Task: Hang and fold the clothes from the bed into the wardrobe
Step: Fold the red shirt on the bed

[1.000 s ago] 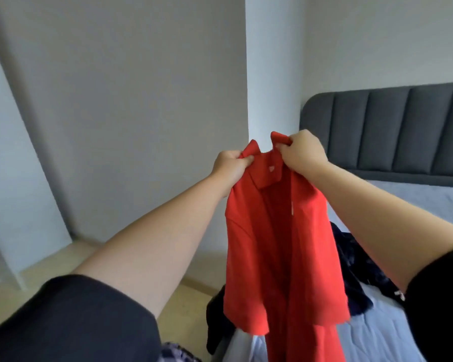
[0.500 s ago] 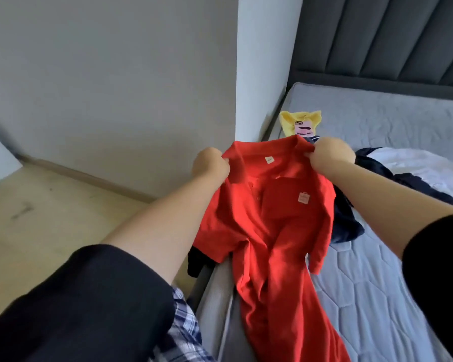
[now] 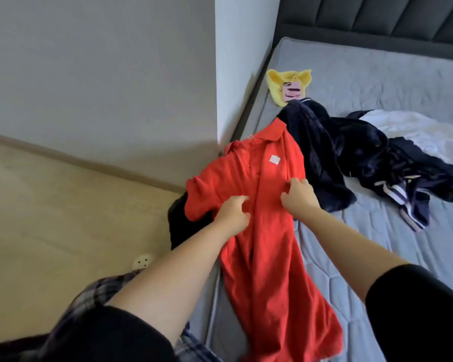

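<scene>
A red polo shirt [image 3: 267, 257] lies lengthwise along the left edge of the grey mattress [image 3: 377, 74], collar toward the headboard, one sleeve hanging over the side. My left hand [image 3: 233, 212] pinches the shirt's cloth on its left chest. My right hand [image 3: 297, 193] grips the fabric at the right chest, beside the dark clothes. A small white tag shows near the collar.
A pile of dark navy clothes [image 3: 351, 152] lies right of the shirt, with a white garment [image 3: 416, 134] behind it and a yellow printed garment [image 3: 289, 86] near the headboard [image 3: 377, 19]. A black garment [image 3: 181, 226] hangs off the bed's side. Wooden floor and a wall corner lie to the left.
The shirt went from held up in the air by its collar to lying on the mattress. Both hands moved from the collar down to the chest area.
</scene>
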Motion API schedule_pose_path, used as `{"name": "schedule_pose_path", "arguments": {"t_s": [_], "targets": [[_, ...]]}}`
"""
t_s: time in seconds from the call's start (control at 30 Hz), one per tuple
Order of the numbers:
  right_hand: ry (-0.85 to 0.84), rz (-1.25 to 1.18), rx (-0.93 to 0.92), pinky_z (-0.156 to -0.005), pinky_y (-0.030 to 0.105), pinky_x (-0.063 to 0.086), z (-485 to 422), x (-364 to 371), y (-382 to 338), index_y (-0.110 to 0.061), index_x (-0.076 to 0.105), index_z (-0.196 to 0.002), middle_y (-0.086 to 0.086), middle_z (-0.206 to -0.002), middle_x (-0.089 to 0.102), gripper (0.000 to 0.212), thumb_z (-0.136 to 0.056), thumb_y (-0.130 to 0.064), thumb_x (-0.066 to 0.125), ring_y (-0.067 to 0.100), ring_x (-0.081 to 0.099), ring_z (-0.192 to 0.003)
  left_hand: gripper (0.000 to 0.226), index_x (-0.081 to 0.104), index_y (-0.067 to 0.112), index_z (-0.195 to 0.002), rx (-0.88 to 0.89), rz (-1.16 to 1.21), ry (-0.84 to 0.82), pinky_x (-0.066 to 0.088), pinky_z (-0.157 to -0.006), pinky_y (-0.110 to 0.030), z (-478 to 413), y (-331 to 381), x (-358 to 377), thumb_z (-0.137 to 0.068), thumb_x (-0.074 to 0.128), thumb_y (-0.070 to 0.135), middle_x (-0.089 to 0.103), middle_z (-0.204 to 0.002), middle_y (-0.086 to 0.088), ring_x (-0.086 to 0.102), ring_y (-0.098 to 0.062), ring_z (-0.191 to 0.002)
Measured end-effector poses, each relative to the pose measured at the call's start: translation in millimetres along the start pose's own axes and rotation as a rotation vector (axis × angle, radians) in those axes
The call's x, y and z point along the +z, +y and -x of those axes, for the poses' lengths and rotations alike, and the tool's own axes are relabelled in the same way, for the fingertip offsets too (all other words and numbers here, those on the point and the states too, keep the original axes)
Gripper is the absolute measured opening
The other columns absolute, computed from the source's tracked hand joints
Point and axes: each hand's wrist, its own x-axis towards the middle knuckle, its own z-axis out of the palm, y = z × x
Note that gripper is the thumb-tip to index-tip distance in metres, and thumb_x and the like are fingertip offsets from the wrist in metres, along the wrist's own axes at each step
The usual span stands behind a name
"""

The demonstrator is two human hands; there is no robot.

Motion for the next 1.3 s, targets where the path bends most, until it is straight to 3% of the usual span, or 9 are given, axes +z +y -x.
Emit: {"name": "schedule_pose_path", "arguments": {"t_s": [0.17, 0.3, 0.6, 0.73, 0.83, 1.0, 1.07, 1.17, 1.3], "targets": [[0.367, -0.036, -0.125, -0.081, 0.046, 0.040, 64, 41, 39, 0.000, 0.057, -0.099, 0.020, -0.099, 0.054, 0.021, -0.079, -0.007, 0.060, 0.040, 0.049, -0.094, 0.051, 0.051, 0.010, -0.134, 0.089, -0.186, 0.038, 0.028, -0.109, -0.031, 46, -30, 60, -0.083, 0.053, 0.007, 0.042, -0.143, -0.011, 0.036, -0.026, -0.132], [0.051, 0.016, 0.012, -0.073, 0.039, 0.045, 103, 61, 55, -0.011, 0.052, -0.097, 0.011, -0.094, 0.064, 0.041, -0.085, -0.050, 0.059, 0.034, 0.060, -0.091, 0.042, 0.052, 0.016, -0.125, 0.148, -0.314, 0.043, 0.041, -0.092, -0.039, 52, -29, 59, -0.084, 0.057, 0.020, 0.054, -0.118, -0.006, 0.049, -0.028, -0.113], [-0.050, -0.239, -0.080, -0.067, 0.037, 0.044, 106, 26, 76, 0.006, 0.062, -0.068, 0.021, -0.065, 0.060, 0.031, -0.087, -0.018, 0.062, 0.032, 0.056, -0.067, 0.041, 0.047, 0.014, -0.114, 0.051, -0.506, -0.175, 0.046, -0.083, -0.037, 78, -45, 68, -0.085, 0.064, 0.037, 0.057, -0.118, -0.009, 0.056, -0.033, -0.109], [0.278, -0.350, 0.221, -0.056, 0.026, 0.042, 87, -9, 122, -0.001, 0.061, -0.062, 0.018, -0.058, 0.056, 0.028, -0.086, -0.014, 0.058, 0.029, 0.056, -0.065, 0.035, 0.058, 0.013, -0.109, 0.006, -0.621, -0.178, 0.045, -0.086, -0.036, 84, -46, 69, -0.089, 0.059, 0.042, 0.059, -0.118, -0.009, 0.056, -0.032, -0.109], [0.234, -0.206, 0.355, -0.072, 0.032, 0.042, 79, -13, 147, 0.003, 0.065, -0.089, 0.020, -0.088, 0.064, 0.027, -0.091, -0.018, 0.049, 0.037, 0.060, -0.096, 0.039, 0.063, 0.013, -0.103, -0.066, -0.562, -0.120, 0.045, -0.082, -0.035, 85, -42, 68, -0.092, 0.050, 0.048, 0.063, -0.113, -0.011, 0.059, -0.033, -0.106], [-0.045, -0.294, 0.329, -0.086, 0.032, 0.037, 98, 9, 125, -0.008, 0.038, -0.137, 0.013, -0.134, 0.051, 0.081, -0.079, -0.060, 0.062, 0.031, 0.050, -0.122, 0.082, 0.067, 0.013, -0.104, -0.264, -0.286, -0.137, 0.049, -0.083, -0.035, 91, -22, 78, -0.073, 0.037, 0.083, 0.067, -0.107, -0.009, 0.063, -0.033, -0.100], [-0.179, -0.172, 0.201, -0.095, 0.033, 0.041, 108, 20, 119, -0.009, 0.025, -0.144, 0.016, -0.140, 0.040, 0.094, -0.072, -0.040, 0.077, 0.032, 0.046, -0.126, 0.079, 0.066, 0.013, -0.106, -0.291, -0.252, -0.147, 0.052, -0.086, -0.037, 93, -16, 86, -0.070, 0.047, 0.081, 0.068, -0.106, -0.011, 0.064, -0.032, -0.098], [-0.244, 0.067, 0.037, -0.086, 0.033, 0.046, 111, 19, 121, -0.008, 0.035, -0.138, 0.020, -0.129, 0.048, 0.071, -0.074, -0.008, 0.065, 0.035, 0.053, -0.113, 0.056, 0.061, 0.016, -0.105, -0.203, -0.380, -0.178, 0.049, -0.085, -0.034, 97, -15, 94, -0.076, 0.060, 0.064, 0.064, -0.115, -0.007, 0.061, -0.029, -0.106], [0.165, 0.185, 0.050, -0.070, 0.036, 0.041, 107, -3, 130, -0.006, 0.058, -0.108, 0.017, -0.112, 0.056, 0.035, -0.075, 0.004, 0.049, 0.037, 0.054, -0.099, 0.059, 0.056, 0.023, -0.100, 0.028, -0.533, -0.193, 0.040, -0.074, -0.033, 105, -14, 93, -0.074, 0.051, 0.076, 0.062, -0.112, -0.001, 0.060, -0.026, -0.104]]}}
